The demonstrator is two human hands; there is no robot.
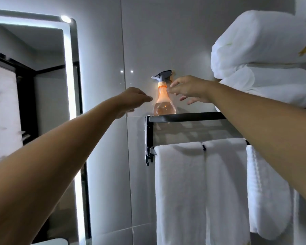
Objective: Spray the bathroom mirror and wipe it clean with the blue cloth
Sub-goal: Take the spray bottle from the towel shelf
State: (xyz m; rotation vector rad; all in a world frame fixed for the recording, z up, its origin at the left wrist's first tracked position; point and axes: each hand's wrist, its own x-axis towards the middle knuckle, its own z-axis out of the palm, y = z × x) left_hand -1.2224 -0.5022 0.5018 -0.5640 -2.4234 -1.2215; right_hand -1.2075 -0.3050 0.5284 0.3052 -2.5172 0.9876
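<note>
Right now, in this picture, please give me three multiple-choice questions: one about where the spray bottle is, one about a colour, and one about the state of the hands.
1. Where does the spray bottle stand?
A. On the black rack, at its left end
B. Inside the mirror frame
C. On the stacked towels

2. What colour is the liquid in the bottle?
A. Blue
B. Orange-pink
C. Green

3. What do the left hand and the right hand do?
A. Both grip the bottle
B. Both reach near it, holding nothing
C. One holds a blue cloth

Answers: 1 A, its base sits behind the rack's front bar. 2 B, the clear body glows orange-pink. 3 B, the fingers are loose on either side and no cloth shows.
</note>
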